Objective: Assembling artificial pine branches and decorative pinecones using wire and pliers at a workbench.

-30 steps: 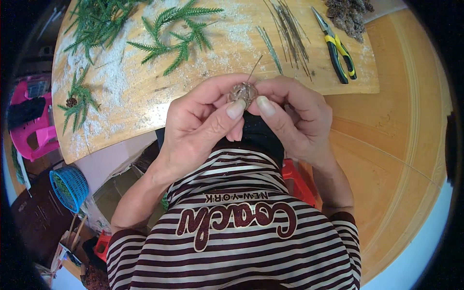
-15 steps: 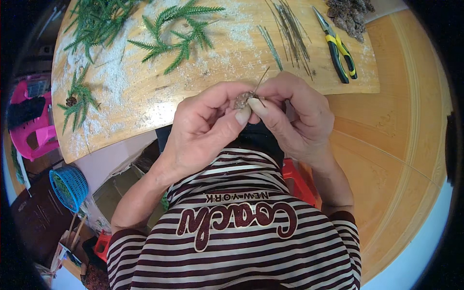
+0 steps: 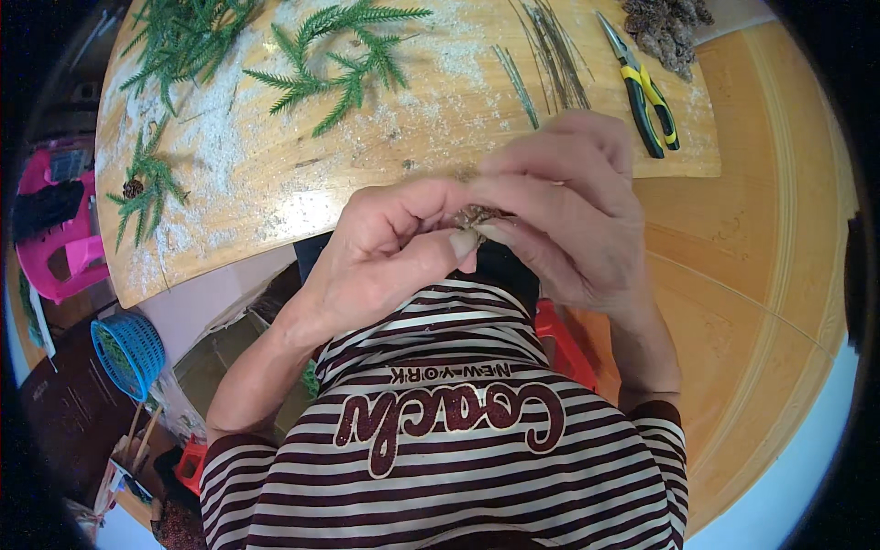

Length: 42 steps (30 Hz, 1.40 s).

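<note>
My left hand and my right hand are pressed together in front of my chest, just over the near edge of a wooden board. Between their fingertips sits a small brown pine cone, pinched by both hands and mostly hidden by the fingers. The thin wire seen earlier on the cone is covered by my right hand's fingers.
On the board lie green fir sprigs, a bundle of thin wires, yellow-handled pliers, a heap of pine cones and a sprig with a cone. A pink stool and a blue basket stand at left.
My hands have closed in tighter around the cone, and my right hand's fingers have come over it, hiding the wire that stuck up before.
</note>
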Tool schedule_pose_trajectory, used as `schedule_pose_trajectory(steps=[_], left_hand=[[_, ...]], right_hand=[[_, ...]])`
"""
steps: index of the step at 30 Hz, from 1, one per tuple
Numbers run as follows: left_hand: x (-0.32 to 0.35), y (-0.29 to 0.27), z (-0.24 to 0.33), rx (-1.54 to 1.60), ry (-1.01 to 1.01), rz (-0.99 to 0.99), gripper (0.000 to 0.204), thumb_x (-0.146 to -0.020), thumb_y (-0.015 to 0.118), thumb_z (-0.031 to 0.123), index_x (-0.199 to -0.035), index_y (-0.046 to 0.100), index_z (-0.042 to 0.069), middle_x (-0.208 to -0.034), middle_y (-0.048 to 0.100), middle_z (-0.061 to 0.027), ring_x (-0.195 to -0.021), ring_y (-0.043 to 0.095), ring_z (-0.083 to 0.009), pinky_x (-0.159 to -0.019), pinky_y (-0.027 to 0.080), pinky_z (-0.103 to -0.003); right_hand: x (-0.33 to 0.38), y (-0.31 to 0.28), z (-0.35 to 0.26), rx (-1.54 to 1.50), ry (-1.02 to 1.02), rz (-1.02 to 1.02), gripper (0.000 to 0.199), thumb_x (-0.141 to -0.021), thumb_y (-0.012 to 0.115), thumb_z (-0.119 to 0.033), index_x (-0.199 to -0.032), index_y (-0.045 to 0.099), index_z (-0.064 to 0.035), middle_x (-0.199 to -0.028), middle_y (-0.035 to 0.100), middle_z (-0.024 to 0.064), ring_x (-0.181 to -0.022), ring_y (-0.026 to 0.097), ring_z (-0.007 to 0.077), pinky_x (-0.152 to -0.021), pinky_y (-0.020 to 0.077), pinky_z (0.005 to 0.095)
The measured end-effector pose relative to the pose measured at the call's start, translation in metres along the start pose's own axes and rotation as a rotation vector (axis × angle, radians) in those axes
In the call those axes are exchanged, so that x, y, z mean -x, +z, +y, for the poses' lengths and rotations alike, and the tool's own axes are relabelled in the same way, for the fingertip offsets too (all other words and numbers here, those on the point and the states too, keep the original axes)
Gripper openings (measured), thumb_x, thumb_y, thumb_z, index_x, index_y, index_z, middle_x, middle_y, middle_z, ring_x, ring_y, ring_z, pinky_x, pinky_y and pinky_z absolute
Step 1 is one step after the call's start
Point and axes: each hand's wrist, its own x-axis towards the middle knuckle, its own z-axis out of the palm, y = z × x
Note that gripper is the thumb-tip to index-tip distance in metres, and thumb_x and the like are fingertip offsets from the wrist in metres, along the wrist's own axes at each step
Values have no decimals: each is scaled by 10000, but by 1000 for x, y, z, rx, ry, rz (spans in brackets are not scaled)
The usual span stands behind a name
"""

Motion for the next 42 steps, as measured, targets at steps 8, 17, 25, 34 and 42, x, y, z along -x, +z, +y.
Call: schedule_pose_trajectory(steps=[8, 17, 25, 34, 42], left_hand=[[2, -1, 8, -48, -57, -44, 243, -848, 514, 59, -1061, 581, -35, -827, 614, -29, -723, 530, -52, -639, 404, -180], [0, 4, -1, -296, 134, -3, 175, -807, 510, -23, -957, 600, -17, -656, 478, 29, -594, 428, -28, -513, 350, -208], [2, 3, -5, -606, 409, 95, 170, -764, 555, -9, -930, 593, -8, -640, 499, -62, -546, 494, -111, -516, 401, -245], [9, 1, -10, -577, 442, 186, 190, -776, 548, -17, -961, 591, -7, -697, 569, -61, -579, 526, -106, -552, 434, -237], [7, 0, -11, -35, 347, 166, 272, -906, 525, 49, -1164, 471, -14, -883, 577, -21, -741, 510, -44, -652, 437, -196]], right_hand=[[5, -2, 6, -83, 19, -98, 226, -718, 692, -161, -911, 650, -51, -863, 579, 60, -816, 505, 277, -731, 414, 375], [5, -2, 3, -68, -19, -129, 181, -725, 689, -153, -842, 603, -44, -806, 546, 79, -758, 497, 288, -678, 389, 393], [0, -1, -3, -89, -3, -92, 142, -752, 664, -128, -792, 562, -38, -723, 510, 94, -671, 473, 291, -640, 363, 397], [-2, -7, -4, -66, 98, -78, 223, -759, 675, -177, -877, 569, -21, -716, 508, 79, -665, 487, 232, -653, 389, 327], [6, 12, -5, -417, 495, -107, 280, -838, 629, -197, -1006, 570, 19, -831, 539, 80, -794, 520, 197, -737, 420, 282]])
